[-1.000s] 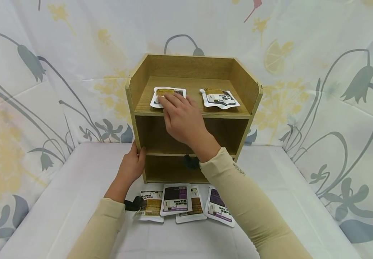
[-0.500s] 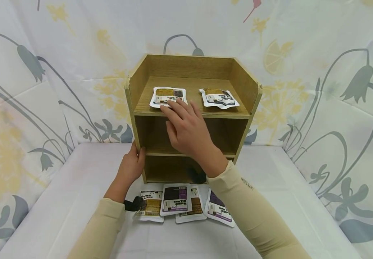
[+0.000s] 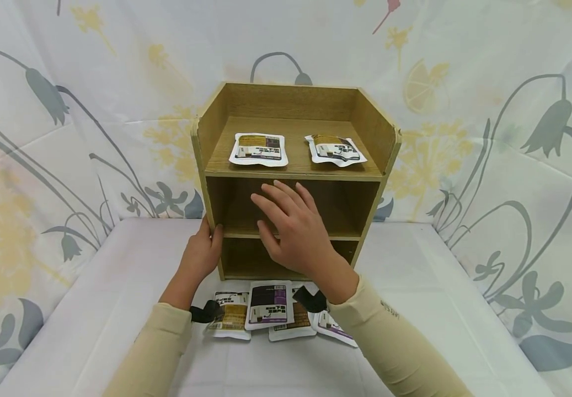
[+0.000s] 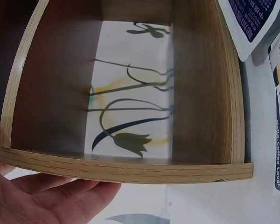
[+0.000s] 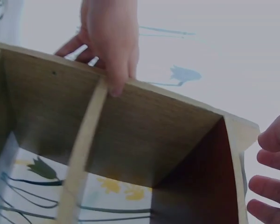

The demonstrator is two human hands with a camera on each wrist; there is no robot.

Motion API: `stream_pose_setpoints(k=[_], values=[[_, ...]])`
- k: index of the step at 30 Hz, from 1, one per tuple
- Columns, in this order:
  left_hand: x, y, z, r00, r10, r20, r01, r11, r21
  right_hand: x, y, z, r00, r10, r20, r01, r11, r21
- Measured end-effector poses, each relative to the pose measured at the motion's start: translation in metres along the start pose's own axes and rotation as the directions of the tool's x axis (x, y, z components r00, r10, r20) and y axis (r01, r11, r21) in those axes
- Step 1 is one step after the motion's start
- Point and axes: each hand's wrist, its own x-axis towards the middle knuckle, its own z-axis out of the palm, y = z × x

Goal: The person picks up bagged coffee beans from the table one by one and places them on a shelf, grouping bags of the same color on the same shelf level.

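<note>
A small wooden shelf unit (image 3: 293,100) stands on the white-covered table. My left hand (image 3: 201,251) grips its left side panel, thumb on the inner face and fingers outside, as the right wrist view of the left hand (image 5: 113,42) confirms. In front of the middle compartment hovers my right hand (image 3: 298,231), fingers spread, holding nothing. On the top board lie two flat pouches, a left one (image 3: 258,149) and a right one (image 3: 336,150), both white with brown-gold print and apart from each other.
Several more pouches lie on the table before the unit: a gold one (image 3: 229,317), a purple-black one (image 3: 268,303) overlapping a brown one (image 3: 292,326), and a purple one (image 3: 334,328) partly behind the right sleeve. A flower-patterned cloth (image 3: 132,66) hangs behind.
My right hand has come off the left pouch on the top board and moved down and slightly right. That pouch stays in place. The left hand has not moved.
</note>
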Motion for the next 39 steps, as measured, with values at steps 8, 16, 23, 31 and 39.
stream_pose_setpoints(k=[8, 16, 23, 31, 39], values=[[-0.001, -0.001, 0.0, 1.0, 0.01, -0.009, -0.009, 1.0, 0.005, -0.023, -0.006, 0.007, 0.998, 0.011, 0.062, -0.013, 1.0, 0.027], [-0.002, -0.002, -0.002, 1.0, 0.012, -0.007, -0.012, 1.0, -0.001, -0.041, -0.013, 0.015, 0.993, 0.004, 0.116, -0.011, 0.998, 0.062], [-0.002, 0.0, -0.002, 1.0, 0.006, 0.005, -0.006, 1.0, -0.013, -0.057, -0.018, 0.026, 0.987, -0.011, 0.161, 0.0, 0.998, 0.07], [-0.001, 0.001, -0.001, 1.0, 0.017, 0.002, -0.017, 1.0, -0.009, -0.074, -0.021, 0.037, 0.968, -0.004, 0.25, -0.012, 0.998, 0.064], [0.0, 0.0, -0.001, 1.0, 0.023, 0.001, -0.023, 1.0, -0.006, -0.089, -0.024, 0.045, 0.932, 0.013, 0.363, -0.044, 0.996, 0.076]])
